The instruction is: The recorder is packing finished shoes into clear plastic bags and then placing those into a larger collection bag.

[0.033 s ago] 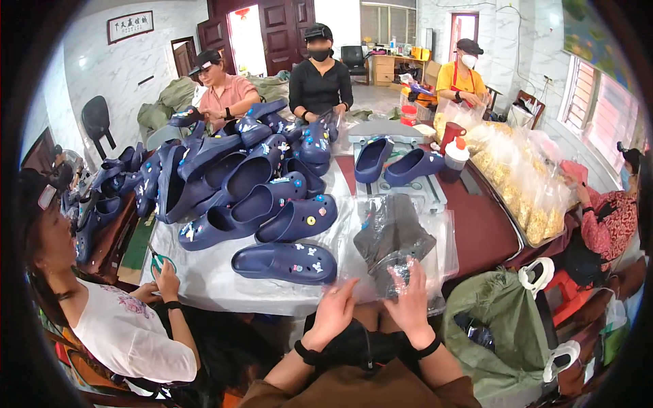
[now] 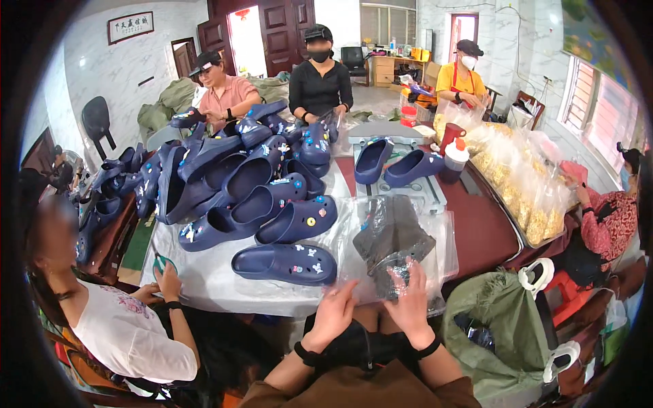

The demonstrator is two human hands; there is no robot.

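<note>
One green sack (image 2: 513,323) — dark items (image 2: 478,333) inside — sits at 3 o'clock from the right hand (image 2: 409,296), which touches clear plastic bagging (image 2: 441,253) with dark contents (image 2: 396,234) at 12 o'clock, grip unclear. Left hand (image 2: 333,309): loosely spread. Two clogs (image 2: 415,170) occupy one grey case (image 2: 422,196).
</note>
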